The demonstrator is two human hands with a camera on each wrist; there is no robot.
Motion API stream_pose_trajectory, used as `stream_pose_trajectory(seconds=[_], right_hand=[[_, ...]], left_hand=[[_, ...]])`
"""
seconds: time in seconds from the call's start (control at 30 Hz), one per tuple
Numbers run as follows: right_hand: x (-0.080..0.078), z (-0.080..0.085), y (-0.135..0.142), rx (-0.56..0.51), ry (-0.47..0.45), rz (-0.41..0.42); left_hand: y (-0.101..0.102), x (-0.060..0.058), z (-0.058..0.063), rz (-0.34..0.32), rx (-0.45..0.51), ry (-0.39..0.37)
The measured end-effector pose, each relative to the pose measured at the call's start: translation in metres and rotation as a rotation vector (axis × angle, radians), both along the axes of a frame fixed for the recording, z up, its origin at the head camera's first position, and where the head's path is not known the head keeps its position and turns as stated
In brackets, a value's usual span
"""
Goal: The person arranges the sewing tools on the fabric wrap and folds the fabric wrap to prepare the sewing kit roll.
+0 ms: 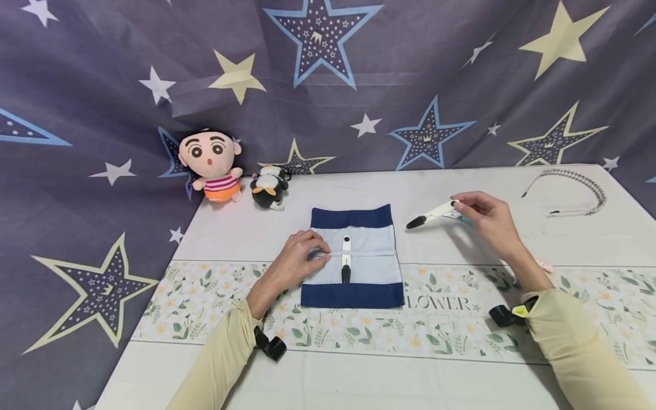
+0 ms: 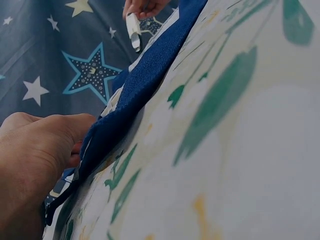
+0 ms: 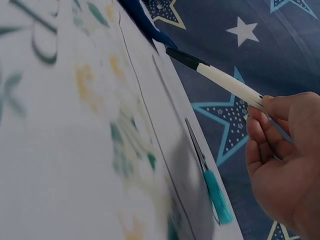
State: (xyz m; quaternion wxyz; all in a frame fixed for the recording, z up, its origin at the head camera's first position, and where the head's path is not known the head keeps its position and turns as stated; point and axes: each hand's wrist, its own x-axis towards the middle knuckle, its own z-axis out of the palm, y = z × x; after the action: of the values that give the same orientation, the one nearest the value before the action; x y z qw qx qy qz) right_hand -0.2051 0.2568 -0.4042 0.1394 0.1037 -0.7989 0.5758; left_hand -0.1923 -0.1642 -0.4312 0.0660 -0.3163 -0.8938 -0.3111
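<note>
A cloth organizer (image 1: 353, 296), pale blue inside with navy bands at both ends, lies spread on the table. A slim white tool with a black end (image 1: 347, 246) lies on its middle, where a thin strap crosses. My left hand (image 1: 297, 257) rests on the cloth's left side, with thumb and fingers bent and apart. In my right hand (image 1: 487, 222), a similar white tool with a black end (image 3: 225, 82) is pinched by its white end. It is held above the table, right of the cloth, its black end pointing left. Its exact kind is unclear.
Scissors with teal handles (image 3: 216, 197) lie beneath my right hand. A headband (image 1: 584, 179) is at the far right. Two plush toys, a cartoon figure (image 1: 212, 165) and a penguin (image 1: 269, 188), sit at the back left before a star-patterned curtain (image 1: 328, 114).
</note>
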Motion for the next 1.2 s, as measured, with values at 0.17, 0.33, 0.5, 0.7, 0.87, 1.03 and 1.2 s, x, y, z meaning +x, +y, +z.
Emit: stream_pose_trajectory(seconds=[0.17, 0.33, 0.5, 0.7, 0.87, 1.03, 1.2], right_hand=[[-0.006, 0.0, -0.016, -0.041, -0.013, 0.024], [-0.012, 0.001, -0.032, -0.063, -0.034, 0.035], [-0.017, 0.004, -0.047, -0.047, -0.044, 0.054], [-0.022, 0.006, -0.068, -0.063, -0.056, 0.112], [-0.026, 0.007, -0.085, -0.086, -0.057, 0.169], [-0.032, 0.007, -0.103, -0.093, -0.064, 0.212], [-0.036, 0.007, -0.12, -0.084, -0.104, 0.247]], left_hand=[[0.001, 0.0, 0.001, 0.002, -0.002, -0.004], [0.001, 0.0, 0.0, 0.002, -0.007, 0.003], [0.001, -0.001, 0.0, -0.002, -0.003, 0.002], [0.001, 0.0, 0.001, -0.008, -0.002, 0.004], [0.0, 0.0, 0.002, -0.008, 0.001, 0.002], [0.0, 0.0, 0.002, -0.005, -0.003, -0.002], [0.0, 0.0, 0.001, -0.004, -0.003, -0.003]])
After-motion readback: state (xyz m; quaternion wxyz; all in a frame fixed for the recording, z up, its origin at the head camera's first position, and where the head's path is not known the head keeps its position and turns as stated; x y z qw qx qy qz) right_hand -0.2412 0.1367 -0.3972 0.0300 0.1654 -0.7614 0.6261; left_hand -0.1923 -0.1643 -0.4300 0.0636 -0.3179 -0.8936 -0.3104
